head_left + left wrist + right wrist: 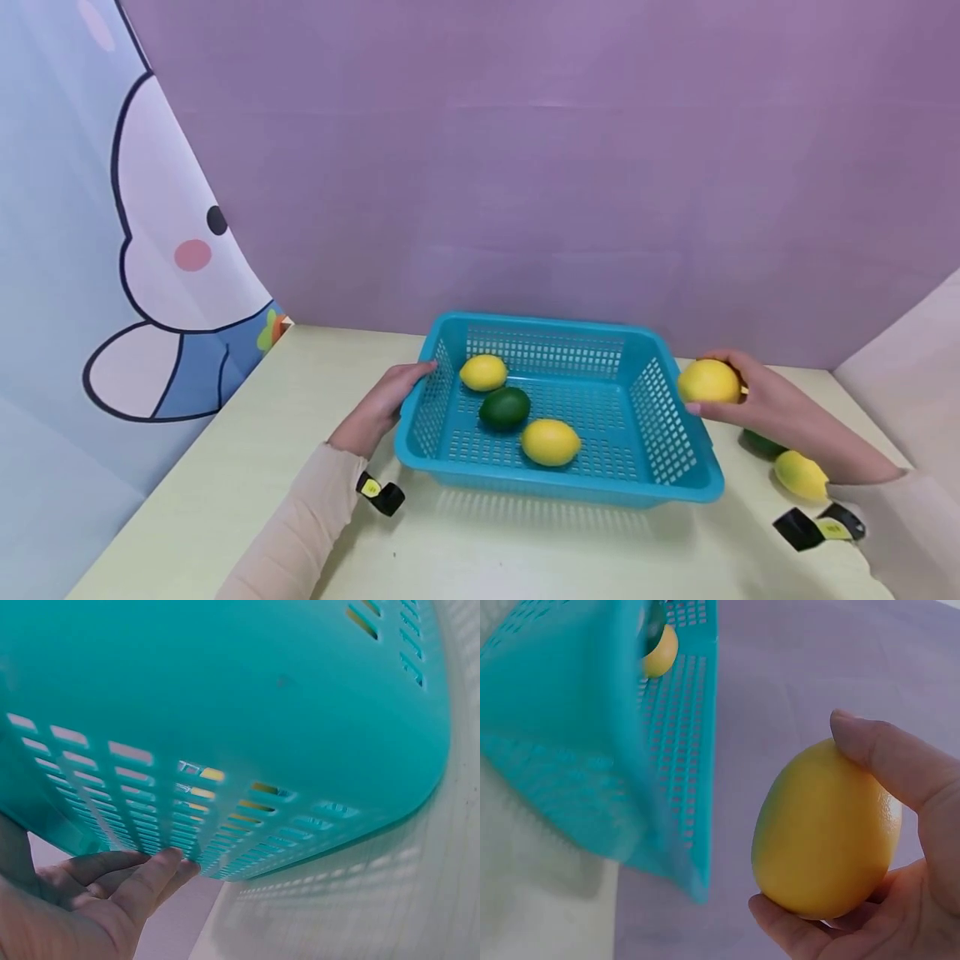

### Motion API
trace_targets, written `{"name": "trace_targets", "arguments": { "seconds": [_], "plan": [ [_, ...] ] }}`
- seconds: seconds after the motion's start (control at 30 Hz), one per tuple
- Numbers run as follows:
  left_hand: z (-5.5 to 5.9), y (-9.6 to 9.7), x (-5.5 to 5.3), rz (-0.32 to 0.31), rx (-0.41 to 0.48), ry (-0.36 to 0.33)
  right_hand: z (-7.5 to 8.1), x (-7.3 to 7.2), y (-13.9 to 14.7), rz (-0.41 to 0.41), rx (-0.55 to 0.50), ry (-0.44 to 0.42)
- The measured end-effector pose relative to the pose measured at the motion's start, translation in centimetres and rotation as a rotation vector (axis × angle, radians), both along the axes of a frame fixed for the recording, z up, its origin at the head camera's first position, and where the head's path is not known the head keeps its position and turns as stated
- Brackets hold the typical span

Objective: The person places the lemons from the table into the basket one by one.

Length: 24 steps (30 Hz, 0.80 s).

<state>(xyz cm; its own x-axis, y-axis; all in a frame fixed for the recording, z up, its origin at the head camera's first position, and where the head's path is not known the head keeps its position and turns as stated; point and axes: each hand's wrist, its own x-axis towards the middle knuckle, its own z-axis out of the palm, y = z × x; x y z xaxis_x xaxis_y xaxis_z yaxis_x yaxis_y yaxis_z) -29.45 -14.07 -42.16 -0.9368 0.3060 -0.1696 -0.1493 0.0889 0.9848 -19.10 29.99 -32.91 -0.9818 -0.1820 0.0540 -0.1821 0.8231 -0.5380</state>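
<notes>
My right hand (pixel 738 387) holds a yellow lemon (pixel 707 382) up beside the right rim of a blue plastic basket (pixel 558 490). In the right wrist view the thumb and fingers curl round this smooth lemon (pixel 821 832). My left hand (pixel 386 398) grips the basket's left side, thumb at the rim and fingers against the slotted outer wall (pixel 142 754). Inside the basket lie a lemon (pixel 483 372) at the back left, a dark green avocado-like fruit (pixel 505 409) and another lemon (pixel 551 442) nearer the front.
On the pale table (pixel 525 554), right of the basket, another lemon (pixel 801 475) lies next to a dark green fruit (pixel 762 443), partly hidden by my right arm. A purple backdrop (pixel 540 167) rises behind the basket. A cartoon-printed cloth (pixel 67 333) hangs at the left.
</notes>
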Motion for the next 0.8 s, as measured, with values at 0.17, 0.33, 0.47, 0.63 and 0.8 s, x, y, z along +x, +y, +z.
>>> {"name": "trace_targets", "arguments": {
  "seconds": [0.17, 0.33, 0.47, 0.63, 0.8],
  "plan": [
    [-0.2, -0.1, 0.2, 0.009, -0.008, -0.024, 0.9, -0.4, -1.6, 0.061, -0.044, 0.034],
    [-0.4, 0.0, 0.3, -0.005, -0.004, -0.023, 1.8, -0.8, -3.2, 0.090, -0.065, 0.033],
    [-0.2, 0.1, 0.1, -0.005, -0.002, -0.013, 2.7, -1.7, -4.3, 0.101, -0.091, 0.017],
    [-0.1, 0.1, -0.1, -0.009, -0.007, -0.018, 3.5, -3.1, -5.5, 0.094, -0.113, -0.035],
    [0.1, 0.0, -0.1, -0.004, -0.012, -0.019, 3.7, -4.8, -6.5, 0.099, -0.101, -0.055]
  ]
}}
